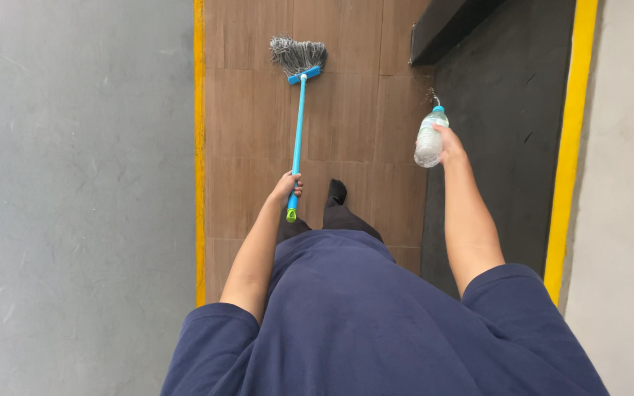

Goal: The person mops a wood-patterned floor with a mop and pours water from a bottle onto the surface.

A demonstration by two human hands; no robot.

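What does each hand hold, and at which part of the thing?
The left hand holds the mop near the top end of its blue handle. The right hand holds the clear plastic bottle by its side, fingers wrapped around the body.

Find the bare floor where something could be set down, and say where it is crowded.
Free: brown tiles between the yellow stripe and the mop handle; tiles between handle and dark mat. Crowded: around the mop head, and near the left hand, foot and right hand holding the bottle.
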